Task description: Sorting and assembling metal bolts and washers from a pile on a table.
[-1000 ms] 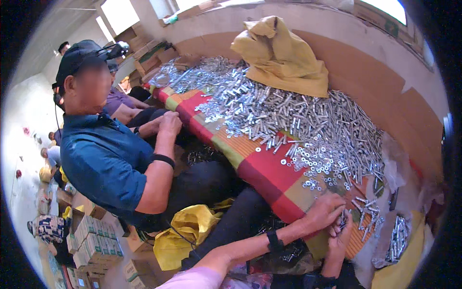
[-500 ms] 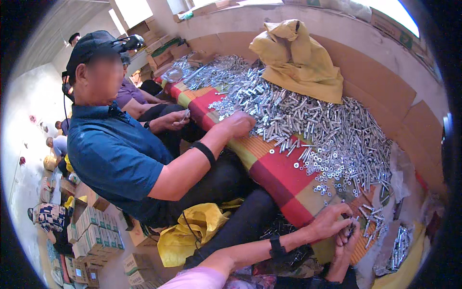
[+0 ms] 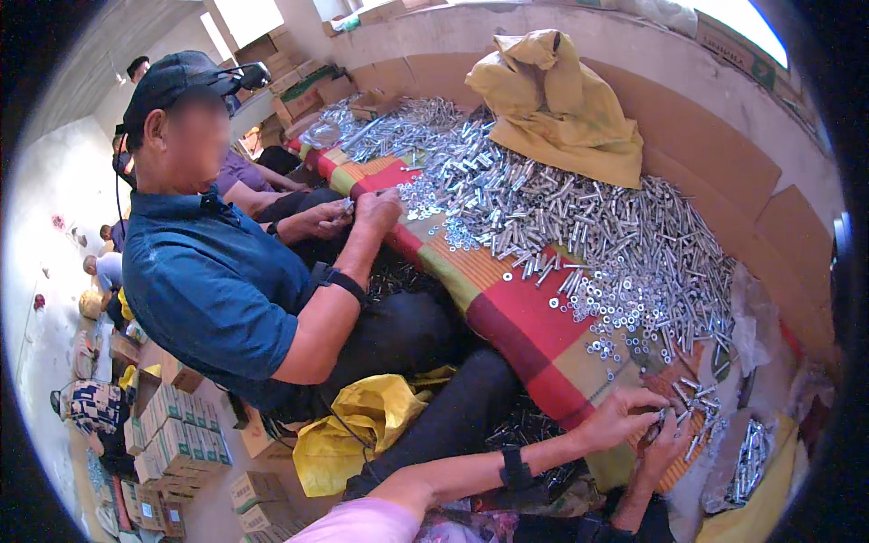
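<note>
My left hand (image 3: 623, 418), at the end of the arm with the pink sleeve and black wristband, has thumb and fingertips drawn together in a pinch. Right against those fingertips, my right hand (image 3: 666, 449) is closed with fingers curled. A small bit of metal glints between the two hands, but its kind is hidden. Just beyond them lie several loose silver bolts (image 3: 695, 398) on the checked cloth (image 3: 527, 319). Small silver washers (image 3: 625, 317) are scattered a little farther away, at the near edge of a large heap of bolts (image 3: 579, 222).
A yellow-brown sack (image 3: 566, 118) rests on the heap. Cardboard (image 3: 711, 145) lines the wall behind. At right, a carton piece (image 3: 724, 471) bears more bolts. Left of me sits a co-worker in a blue shirt (image 3: 213, 281), near a yellow bag (image 3: 358, 434) and stacked boxes (image 3: 176, 434).
My hands stay close together, with slight finger shifts. The co-worker's reaching hand has drawn back from the heap to their other hand, and more washers show near the cloth's edge there.
</note>
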{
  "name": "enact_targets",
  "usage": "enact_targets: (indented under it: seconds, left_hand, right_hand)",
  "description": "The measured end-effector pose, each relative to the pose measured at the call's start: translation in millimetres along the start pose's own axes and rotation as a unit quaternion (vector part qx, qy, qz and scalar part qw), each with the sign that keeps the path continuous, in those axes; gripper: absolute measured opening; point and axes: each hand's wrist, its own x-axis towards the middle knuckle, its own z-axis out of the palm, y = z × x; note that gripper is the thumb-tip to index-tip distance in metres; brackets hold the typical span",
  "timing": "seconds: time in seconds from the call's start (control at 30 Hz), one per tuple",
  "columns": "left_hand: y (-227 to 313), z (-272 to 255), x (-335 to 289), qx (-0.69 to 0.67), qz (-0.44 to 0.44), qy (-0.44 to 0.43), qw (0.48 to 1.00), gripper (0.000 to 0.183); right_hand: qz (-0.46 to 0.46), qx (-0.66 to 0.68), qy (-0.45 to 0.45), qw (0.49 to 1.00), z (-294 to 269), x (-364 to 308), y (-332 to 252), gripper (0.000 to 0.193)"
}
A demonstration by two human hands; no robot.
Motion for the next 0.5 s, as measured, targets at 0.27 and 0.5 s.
enact_targets:
  seconds: [0.27, 0.5]
  left_hand:
    - [9.8, -3.8, -11.6, 0.099, -0.029, -0.011, 0.995, 0.027]
    - [9.5, 3.2, -29.9, 0.195, 0.047, 0.002, 0.98, 0.03]
  right_hand:
    - [0.028, 0.035, -0.035, 0.998, -0.7, -3.1, 9.2, 0.025]
    - [0.22, 0.313, -0.1, 0.919, -6.5, -30.8, 27.4, 0.023]
